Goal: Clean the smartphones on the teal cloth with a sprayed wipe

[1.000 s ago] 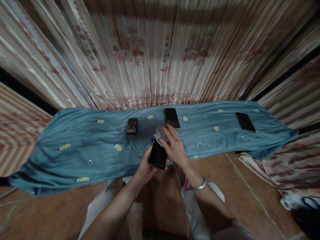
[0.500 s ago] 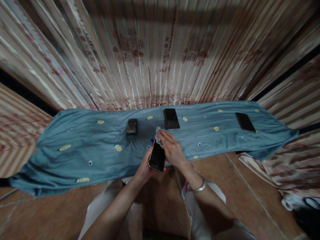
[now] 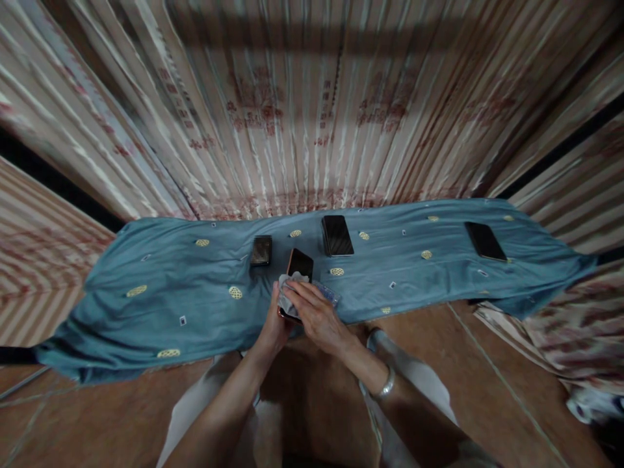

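A dark-screened smartphone (image 3: 300, 264) rests in my left hand (image 3: 275, 324), which is closed around its lower left side. Bunched under the fingers of my right hand (image 3: 319, 316) is a pale grey cloth (image 3: 288, 296), pressed flat against the lower part of the screen. The cloth and fingers hide much of the phone. Just right of the phone, a bluish see-through item (image 3: 326, 294) lies partly behind my right hand; its kind is unclear.
A blue patterned cloth (image 3: 185, 286) covers the long narrow table. On it lie a small dark box-like object (image 3: 261, 250), a black phone-like slab on a stack (image 3: 338, 235), and another flat black device (image 3: 485, 241) at right. A striped curtain (image 3: 297, 117) hangs behind.
My right hand has slid the grey cloth from the phone's top end down to its lower part. The phone has shifted slightly up and left, and the bluish item now shows beside it.
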### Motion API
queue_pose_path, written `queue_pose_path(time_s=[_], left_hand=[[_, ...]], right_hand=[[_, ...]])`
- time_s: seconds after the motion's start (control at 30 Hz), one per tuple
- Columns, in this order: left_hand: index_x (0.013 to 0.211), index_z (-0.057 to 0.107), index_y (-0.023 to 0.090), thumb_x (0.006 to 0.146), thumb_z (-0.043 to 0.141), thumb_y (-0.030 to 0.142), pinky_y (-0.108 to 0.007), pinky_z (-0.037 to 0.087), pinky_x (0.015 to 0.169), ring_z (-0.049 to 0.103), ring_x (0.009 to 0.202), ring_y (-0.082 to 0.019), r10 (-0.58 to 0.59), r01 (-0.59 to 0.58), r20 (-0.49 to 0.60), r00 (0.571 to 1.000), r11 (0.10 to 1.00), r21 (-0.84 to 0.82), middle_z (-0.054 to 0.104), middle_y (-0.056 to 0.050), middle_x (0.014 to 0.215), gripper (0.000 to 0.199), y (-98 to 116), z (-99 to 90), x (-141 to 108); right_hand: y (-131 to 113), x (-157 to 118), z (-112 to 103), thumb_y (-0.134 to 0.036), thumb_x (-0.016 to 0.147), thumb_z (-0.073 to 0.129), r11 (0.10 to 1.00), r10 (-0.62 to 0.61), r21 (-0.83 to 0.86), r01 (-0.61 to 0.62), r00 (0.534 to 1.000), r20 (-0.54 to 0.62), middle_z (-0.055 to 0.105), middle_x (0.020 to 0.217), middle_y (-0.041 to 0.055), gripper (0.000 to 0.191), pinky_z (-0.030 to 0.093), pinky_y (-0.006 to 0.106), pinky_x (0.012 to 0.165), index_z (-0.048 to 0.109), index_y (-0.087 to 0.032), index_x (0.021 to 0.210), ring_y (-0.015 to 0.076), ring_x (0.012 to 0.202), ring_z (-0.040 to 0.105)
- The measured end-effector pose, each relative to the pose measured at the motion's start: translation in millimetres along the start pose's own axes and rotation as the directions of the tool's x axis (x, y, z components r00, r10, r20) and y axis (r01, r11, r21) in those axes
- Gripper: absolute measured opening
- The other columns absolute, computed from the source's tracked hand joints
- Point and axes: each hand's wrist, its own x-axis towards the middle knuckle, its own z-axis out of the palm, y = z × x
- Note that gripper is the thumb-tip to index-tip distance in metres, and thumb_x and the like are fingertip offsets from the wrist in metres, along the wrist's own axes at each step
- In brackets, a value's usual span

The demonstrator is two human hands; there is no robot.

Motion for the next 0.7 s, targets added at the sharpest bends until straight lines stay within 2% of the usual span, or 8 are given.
queue_pose_path(time_s=[0.17, 0.3, 0.4, 0.57, 0.7], left_hand=[[0.104, 0.066, 0.015, 0.096, 0.032, 0.032, -0.031, 0.053, 0.083, 0.064, 0.104, -0.021, 0.000, -0.003, 0.049, 0.999, 0.998, 0.061, 0.071, -0.008, 0.101, 0.038, -9, 5.1, -6], [0.109, 0.063, 0.017, 0.092, 0.040, 0.037, -0.032, 0.055, 0.060, 0.069, 0.082, -0.024, -0.081, 0.058, 0.081, 0.993, 0.965, 0.257, 0.071, -0.008, 0.089, 0.034, -15, 0.4, -10], [0.108, 0.060, 0.015, 0.089, 0.045, 0.042, -0.030, 0.053, 0.049, 0.068, 0.068, -0.023, -0.115, 0.070, 0.113, 0.987, 0.937, 0.341, 0.070, -0.008, 0.079, 0.036, -17, -4.4, -12], [0.095, 0.061, 0.011, 0.085, 0.051, 0.048, -0.030, 0.054, 0.046, 0.067, 0.060, -0.021, -0.115, 0.041, 0.198, 0.973, 0.938, 0.344, 0.069, -0.009, 0.075, 0.040, -18, -3.9, -15], [0.093, 0.062, 0.011, 0.083, 0.053, 0.049, -0.031, 0.055, 0.047, 0.067, 0.061, -0.021, -0.116, 0.035, 0.236, 0.965, 0.945, 0.325, 0.070, -0.010, 0.076, 0.041, -16, -3.1, -18]], right_hand=[[15, 5, -3, -0.011, 0.094, 0.032, 0.998, 0.033, -0.056, -0.035, 0.999, -0.023, 0.051, 0.138, 0.0141, 0.045, 0.041, 0.041, 0.109, 0.049, -0.013, 0.136, 0.0253, 0.129, 0.044], [29, 9, -6, -0.012, 0.094, 0.031, 0.994, 0.056, -0.094, -0.061, 0.997, -0.050, 0.051, 0.137, 0.0133, 0.044, 0.041, 0.044, 0.108, 0.051, -0.015, 0.133, 0.0238, 0.130, 0.041], [35, 12, -10, -0.013, 0.094, 0.031, 0.992, 0.073, -0.099, -0.081, 0.994, -0.083, 0.053, 0.135, 0.0143, 0.041, 0.040, 0.044, 0.108, 0.055, -0.014, 0.128, 0.0234, 0.131, 0.041], [43, 16, -13, -0.017, 0.096, 0.029, 0.989, 0.108, -0.082, -0.120, 0.985, -0.138, 0.052, 0.136, 0.0134, 0.041, 0.037, 0.045, 0.110, 0.052, -0.015, 0.130, 0.0217, 0.132, 0.040], [47, 17, -11, -0.019, 0.097, 0.026, 0.989, 0.132, -0.053, -0.141, 0.980, -0.152, 0.052, 0.137, 0.0114, 0.044, 0.035, 0.044, 0.111, 0.046, -0.017, 0.136, 0.0197, 0.133, 0.040]])
